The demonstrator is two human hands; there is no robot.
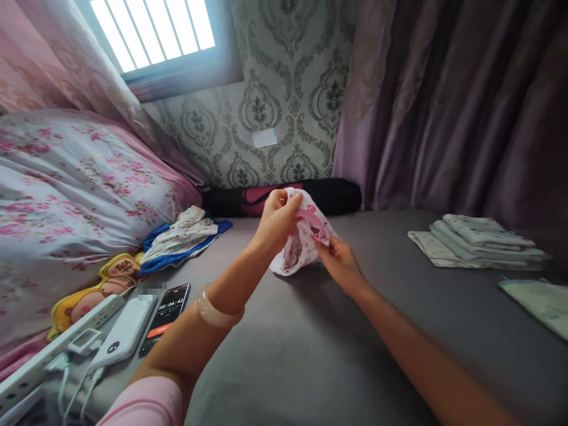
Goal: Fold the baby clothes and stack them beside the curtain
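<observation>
Above the grey bed sheet point(275, 355), a small white cloth garment with pink print and a pink band point(299, 257) hangs between both hands. My left hand point(277, 220) pinches its upper left edge, fingers closed. Lower down on the right, my right hand point(341, 263) grips the edge near the pink band. The garment sags open between them, its lower part close to the sheet. Its exact kind I cannot make out.
At right lies a stack of folded cloths point(483, 245), with another folded cloth point(539, 302) nearer. A crumpled white-and-blue garment point(186, 236), a phone point(166, 316), a white power bank point(126, 331) and a power strip point(62, 349) are at left. A long black bag point(332, 198) lies along the wall.
</observation>
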